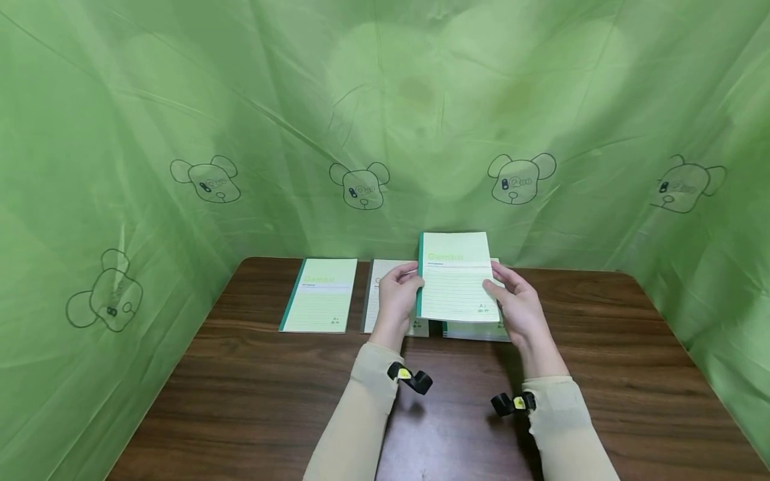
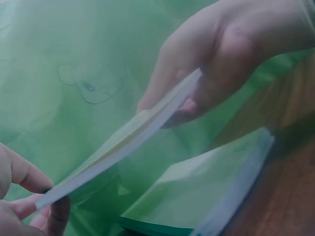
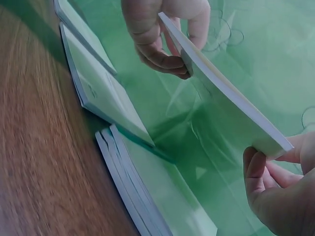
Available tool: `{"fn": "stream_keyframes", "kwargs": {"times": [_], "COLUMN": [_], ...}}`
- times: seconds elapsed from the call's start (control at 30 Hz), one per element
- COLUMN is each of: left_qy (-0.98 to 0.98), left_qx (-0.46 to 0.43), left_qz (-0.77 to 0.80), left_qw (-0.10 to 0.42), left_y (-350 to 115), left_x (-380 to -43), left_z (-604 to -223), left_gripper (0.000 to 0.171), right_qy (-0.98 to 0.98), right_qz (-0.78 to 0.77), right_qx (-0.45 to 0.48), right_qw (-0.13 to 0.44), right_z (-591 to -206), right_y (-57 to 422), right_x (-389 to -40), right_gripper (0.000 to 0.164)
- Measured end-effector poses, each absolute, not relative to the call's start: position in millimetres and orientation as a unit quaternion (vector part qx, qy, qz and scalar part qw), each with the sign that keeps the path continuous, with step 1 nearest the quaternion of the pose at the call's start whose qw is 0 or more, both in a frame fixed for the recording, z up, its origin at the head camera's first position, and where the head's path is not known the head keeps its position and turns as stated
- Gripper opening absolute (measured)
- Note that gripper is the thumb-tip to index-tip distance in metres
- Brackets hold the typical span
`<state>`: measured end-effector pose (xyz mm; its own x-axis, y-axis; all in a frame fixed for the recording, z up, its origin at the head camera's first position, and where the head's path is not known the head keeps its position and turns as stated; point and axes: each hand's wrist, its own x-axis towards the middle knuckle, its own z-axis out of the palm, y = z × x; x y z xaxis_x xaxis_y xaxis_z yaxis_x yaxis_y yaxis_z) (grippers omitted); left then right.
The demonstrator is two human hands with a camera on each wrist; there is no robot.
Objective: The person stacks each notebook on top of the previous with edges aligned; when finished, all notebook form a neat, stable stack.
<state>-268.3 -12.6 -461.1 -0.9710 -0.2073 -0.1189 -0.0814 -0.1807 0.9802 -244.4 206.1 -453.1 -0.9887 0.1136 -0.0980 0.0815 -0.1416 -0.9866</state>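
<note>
A light green notebook with a teal spine is held up off the table between both hands, its cover facing the head view. My left hand pinches the spine edge, thumb on the cover. On the opposite edge, my right hand grips with its thumb in front and fingers behind. Both wrist views show the notebook tilted, seen along its page edge. Beneath it lies a stack of similar notebooks, mostly hidden in the head view.
Left of the stack lies a notebook with a grey spine, partly covered by the left hand. Farther left is a teal-spined notebook. They lie near the back edge of the dark wooden table. A green curtain with bear outlines hangs behind.
</note>
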Motion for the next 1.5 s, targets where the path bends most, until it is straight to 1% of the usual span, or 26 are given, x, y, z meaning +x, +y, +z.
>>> {"fn": "stream_keyframes", "kwargs": {"times": [0.1, 0.43, 0.57, 0.73, 0.87, 1.1, 1.27, 1.5], "left_qy": [-0.633, -0.681, -0.690, -0.694, -0.694, -0.718, -0.732, -0.762], "left_qx": [0.104, 0.054, 0.034, 0.030, 0.034, 0.035, 0.033, 0.028], "left_qz": [-0.766, -0.730, -0.723, -0.718, -0.719, -0.695, -0.681, -0.646], "left_qw": [0.036, -0.019, -0.030, -0.031, -0.030, -0.032, -0.026, -0.018], "left_y": [-7, 8, 13, 18, 19, 19, 18, 18], "left_x": [-268, -267, -268, -268, -266, -264, -265, -262], "left_z": [-468, -488, -494, -500, -502, -505, -513, -516], "left_gripper": [0.047, 0.060, 0.060, 0.051, 0.047, 0.048, 0.050, 0.049], "right_qy": [-0.651, -0.645, -0.632, -0.620, -0.635, -0.682, -0.698, -0.709], "right_qz": [0.754, 0.756, 0.765, 0.773, 0.761, 0.721, 0.707, 0.695], "right_qx": [-0.083, -0.114, -0.125, -0.133, -0.132, -0.124, -0.109, -0.114], "right_qw": [0.011, 0.021, 0.011, -0.002, -0.006, -0.017, -0.029, -0.029], "right_z": [-455, -471, -478, -487, -495, -505, -504, -503], "right_y": [211, 233, 241, 249, 252, 256, 258, 261], "right_x": [-246, -253, -256, -258, -261, -262, -260, -258], "right_gripper": [0.060, 0.060, 0.060, 0.062, 0.062, 0.061, 0.061, 0.060]}}
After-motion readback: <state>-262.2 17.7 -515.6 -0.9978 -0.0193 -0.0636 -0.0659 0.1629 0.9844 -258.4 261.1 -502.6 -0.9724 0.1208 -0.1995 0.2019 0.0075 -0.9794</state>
